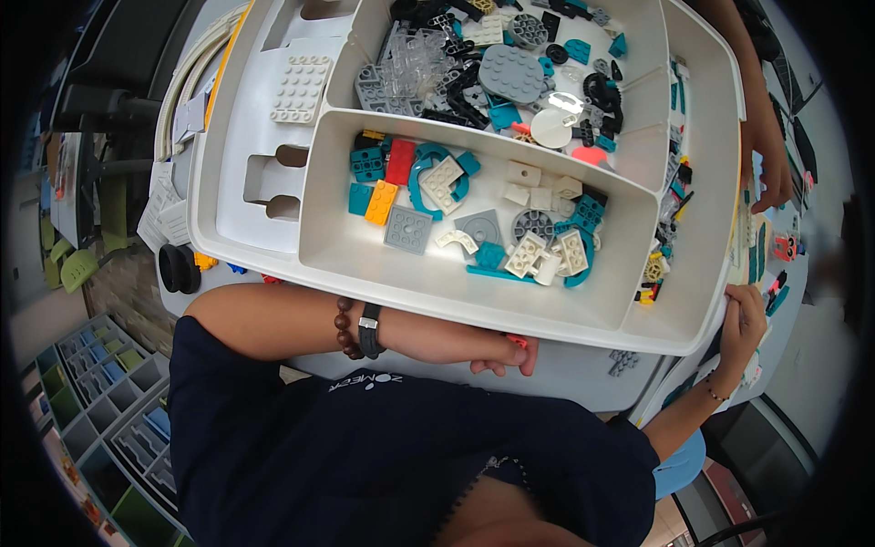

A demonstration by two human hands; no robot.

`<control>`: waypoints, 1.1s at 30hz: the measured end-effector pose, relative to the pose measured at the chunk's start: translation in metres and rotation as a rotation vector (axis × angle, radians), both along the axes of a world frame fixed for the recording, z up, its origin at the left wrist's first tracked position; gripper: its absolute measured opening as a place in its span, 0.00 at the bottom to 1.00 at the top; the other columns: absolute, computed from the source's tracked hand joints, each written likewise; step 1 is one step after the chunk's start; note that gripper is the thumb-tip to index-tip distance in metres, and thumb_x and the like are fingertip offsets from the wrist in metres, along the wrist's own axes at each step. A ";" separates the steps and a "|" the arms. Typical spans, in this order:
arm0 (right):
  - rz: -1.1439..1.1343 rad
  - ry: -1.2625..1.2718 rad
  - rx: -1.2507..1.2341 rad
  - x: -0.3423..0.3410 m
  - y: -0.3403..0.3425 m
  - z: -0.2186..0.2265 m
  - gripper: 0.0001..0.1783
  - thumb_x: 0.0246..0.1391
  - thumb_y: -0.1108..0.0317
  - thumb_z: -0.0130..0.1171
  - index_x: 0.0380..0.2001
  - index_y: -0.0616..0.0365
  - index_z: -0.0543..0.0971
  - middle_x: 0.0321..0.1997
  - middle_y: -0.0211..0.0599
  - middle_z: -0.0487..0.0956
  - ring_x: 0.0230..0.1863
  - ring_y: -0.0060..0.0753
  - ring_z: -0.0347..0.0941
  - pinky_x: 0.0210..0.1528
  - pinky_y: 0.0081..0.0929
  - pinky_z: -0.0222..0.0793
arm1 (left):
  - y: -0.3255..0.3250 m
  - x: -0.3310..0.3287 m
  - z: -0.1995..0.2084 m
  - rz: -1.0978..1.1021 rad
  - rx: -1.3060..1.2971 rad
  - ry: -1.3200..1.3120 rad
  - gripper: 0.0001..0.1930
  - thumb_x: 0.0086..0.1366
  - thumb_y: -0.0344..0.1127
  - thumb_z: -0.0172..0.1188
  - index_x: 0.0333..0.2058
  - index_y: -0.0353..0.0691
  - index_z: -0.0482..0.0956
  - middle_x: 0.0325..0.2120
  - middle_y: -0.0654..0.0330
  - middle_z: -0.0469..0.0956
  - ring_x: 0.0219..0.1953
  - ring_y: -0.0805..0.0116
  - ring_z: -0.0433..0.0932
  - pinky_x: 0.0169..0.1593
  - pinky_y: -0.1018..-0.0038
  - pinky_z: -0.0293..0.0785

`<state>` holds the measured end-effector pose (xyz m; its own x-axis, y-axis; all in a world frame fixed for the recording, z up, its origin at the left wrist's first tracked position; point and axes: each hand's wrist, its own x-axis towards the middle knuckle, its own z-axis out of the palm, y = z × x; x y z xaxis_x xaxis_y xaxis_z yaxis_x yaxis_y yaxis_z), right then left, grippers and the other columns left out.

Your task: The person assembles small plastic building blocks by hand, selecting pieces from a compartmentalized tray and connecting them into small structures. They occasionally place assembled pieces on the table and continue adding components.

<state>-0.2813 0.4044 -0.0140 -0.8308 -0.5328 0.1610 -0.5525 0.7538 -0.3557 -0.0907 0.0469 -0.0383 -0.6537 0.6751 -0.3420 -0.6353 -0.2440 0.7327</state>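
Observation:
My left hand is closed, below the near rim of a large white sorting tray. A small coral-red piece shows at its fingers; its exact shape is hidden. At the tray's right corner, my right hand has its fingers bent in beside the rim, and what they grip is hidden. The near compartment contains a red brick, an orange brick, a grey square plate, and several white and teal pieces.
The far compartment has many grey, black and clear parts, including a grey rounded plate. Narrow right compartments contain small pieces. Another person's hand reaches down at the right. Black wheels stand left, and grey pieces lie on the table.

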 end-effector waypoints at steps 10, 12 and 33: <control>-0.011 0.024 0.065 -0.002 0.008 -0.002 0.09 0.42 0.84 0.44 0.27 0.68 0.75 0.25 0.41 0.71 0.30 0.36 0.69 0.55 0.34 0.58 | -0.002 0.003 -0.003 -0.046 -0.015 0.070 0.13 0.63 0.44 0.49 0.34 0.41 0.75 0.27 0.67 0.72 0.21 0.82 0.66 0.28 0.83 0.65; -0.007 0.021 0.054 -0.001 0.007 -0.002 0.09 0.43 0.84 0.45 0.27 0.68 0.75 0.25 0.41 0.71 0.29 0.35 0.69 0.54 0.33 0.59 | -0.002 0.004 -0.003 -0.051 -0.008 0.067 0.13 0.63 0.44 0.49 0.34 0.41 0.75 0.27 0.67 0.72 0.22 0.82 0.66 0.28 0.83 0.65; 0.013 0.060 0.029 0.002 -0.005 0.004 0.08 0.42 0.83 0.47 0.26 0.66 0.75 0.23 0.38 0.71 0.26 0.31 0.68 0.31 0.21 0.62 | 0.000 -0.002 0.001 -0.048 -0.024 0.022 0.10 0.64 0.35 0.47 0.34 0.35 0.74 0.30 0.61 0.73 0.23 0.80 0.66 0.31 0.83 0.66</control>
